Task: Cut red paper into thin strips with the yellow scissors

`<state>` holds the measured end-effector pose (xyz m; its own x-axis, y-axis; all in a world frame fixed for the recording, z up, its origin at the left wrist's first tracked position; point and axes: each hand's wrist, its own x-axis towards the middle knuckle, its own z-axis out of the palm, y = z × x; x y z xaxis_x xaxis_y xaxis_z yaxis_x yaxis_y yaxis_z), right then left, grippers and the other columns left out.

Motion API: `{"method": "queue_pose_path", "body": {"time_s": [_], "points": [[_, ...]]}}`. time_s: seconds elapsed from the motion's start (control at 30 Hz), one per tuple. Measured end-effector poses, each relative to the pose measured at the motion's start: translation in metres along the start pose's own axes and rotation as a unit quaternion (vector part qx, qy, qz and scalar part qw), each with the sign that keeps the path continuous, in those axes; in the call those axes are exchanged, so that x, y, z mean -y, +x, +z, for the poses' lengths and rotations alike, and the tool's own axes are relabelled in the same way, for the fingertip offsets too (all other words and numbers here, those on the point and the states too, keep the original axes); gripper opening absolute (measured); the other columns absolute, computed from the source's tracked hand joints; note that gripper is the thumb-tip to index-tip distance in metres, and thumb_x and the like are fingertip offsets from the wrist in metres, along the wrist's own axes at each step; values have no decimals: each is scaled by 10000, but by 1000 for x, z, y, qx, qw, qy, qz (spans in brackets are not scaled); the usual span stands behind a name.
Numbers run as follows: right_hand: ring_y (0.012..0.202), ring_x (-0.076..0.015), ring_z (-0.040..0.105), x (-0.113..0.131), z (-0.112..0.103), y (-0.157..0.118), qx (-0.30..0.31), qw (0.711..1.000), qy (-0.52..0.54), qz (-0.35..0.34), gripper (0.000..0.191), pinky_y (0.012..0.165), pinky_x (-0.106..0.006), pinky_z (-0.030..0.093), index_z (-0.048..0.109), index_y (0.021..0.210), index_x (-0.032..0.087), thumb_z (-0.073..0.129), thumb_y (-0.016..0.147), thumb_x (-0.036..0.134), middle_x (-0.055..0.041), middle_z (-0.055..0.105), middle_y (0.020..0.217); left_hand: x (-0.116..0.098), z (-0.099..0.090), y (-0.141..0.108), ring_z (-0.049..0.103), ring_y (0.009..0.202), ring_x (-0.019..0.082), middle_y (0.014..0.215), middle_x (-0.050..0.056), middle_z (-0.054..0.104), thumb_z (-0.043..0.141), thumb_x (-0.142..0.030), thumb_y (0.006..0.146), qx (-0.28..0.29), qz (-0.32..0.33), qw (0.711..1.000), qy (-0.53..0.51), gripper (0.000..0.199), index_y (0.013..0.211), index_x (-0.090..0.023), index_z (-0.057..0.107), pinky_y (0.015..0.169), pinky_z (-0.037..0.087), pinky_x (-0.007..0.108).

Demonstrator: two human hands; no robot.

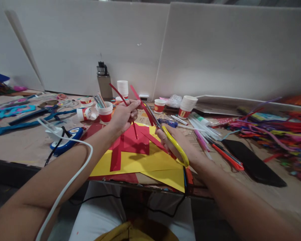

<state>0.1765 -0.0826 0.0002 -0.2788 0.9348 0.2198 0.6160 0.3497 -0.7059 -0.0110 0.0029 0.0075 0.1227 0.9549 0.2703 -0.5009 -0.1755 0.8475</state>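
My left hand (126, 113) is closed, pinching a thin red paper strip (118, 92) whose lower end hangs down. A second, wider red strip (148, 115) runs from near those fingertips toward the scissors. In my right hand (172, 139) are scissors with yellow handles (175, 145); their blades point up and left and meet the wider strip. Whether the blades are fully closed is hard to see. Below both hands lie red paper pieces (136, 145) on sheets of yellow paper (132, 164) at the table's front edge.
Paper cups stand along the back, including a stack (187, 106) and one holding pencils (104, 112). To the right are a red utility knife (227, 156), a black phone (253, 162) and colourful pipe cleaners (288, 134). A white cable (72, 177) crosses my left arm.
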Motion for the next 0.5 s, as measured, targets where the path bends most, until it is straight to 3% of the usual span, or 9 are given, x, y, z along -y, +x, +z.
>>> {"method": "queue_pose_path", "body": {"time_s": [0.5], "points": [[464, -92, 410, -2, 1, 1, 13, 1000, 18, 1, 338, 452, -226, 341, 459, 764, 205, 434, 863, 527, 35, 472, 578, 12, 13, -13, 319, 407, 14, 539, -57, 453, 666, -237, 734, 1, 33, 999, 12, 172, 697, -147, 525, 411, 226, 176]]}}
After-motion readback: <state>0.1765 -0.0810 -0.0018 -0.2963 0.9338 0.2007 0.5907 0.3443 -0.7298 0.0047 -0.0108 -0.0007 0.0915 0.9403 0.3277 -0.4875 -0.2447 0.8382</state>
